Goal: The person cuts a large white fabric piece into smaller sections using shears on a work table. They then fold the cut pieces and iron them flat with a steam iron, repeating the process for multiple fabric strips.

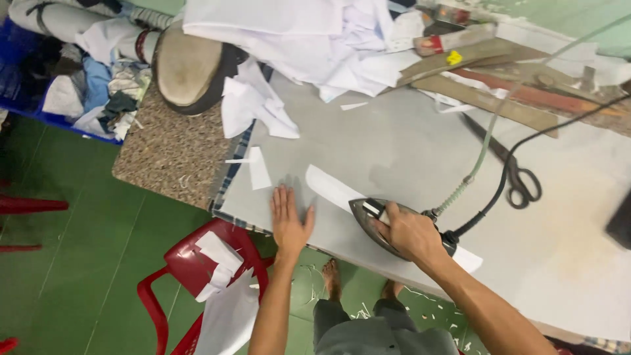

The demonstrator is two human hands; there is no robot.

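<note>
Fingers [284, 200] of the left hand [289, 223] were spread open and lay flat on the grey tabletop [394, 141], just beside one end of a long white cloth strip [328, 187]. They held nothing. To the right, the right hand [407, 233] had its fingers closed tight around the handle of a dark iron [381, 220]. The iron sat on the strip, near its middle.

It looked like the pressing was part way done. The end of the strip near the left hand lay flat and smooth, and a small bit stuck out past the iron on the right, but I could not tell which part was already pressed.

The strip was thin, white and curved, with a rounded tip. It lay near the front edge of the tabletop.

Further right, black scissors [519, 177] lay well apart from the iron. A pile of white cloth [296, 39] sat at the back, and a red chair [204, 263] stood below on the left.
</note>
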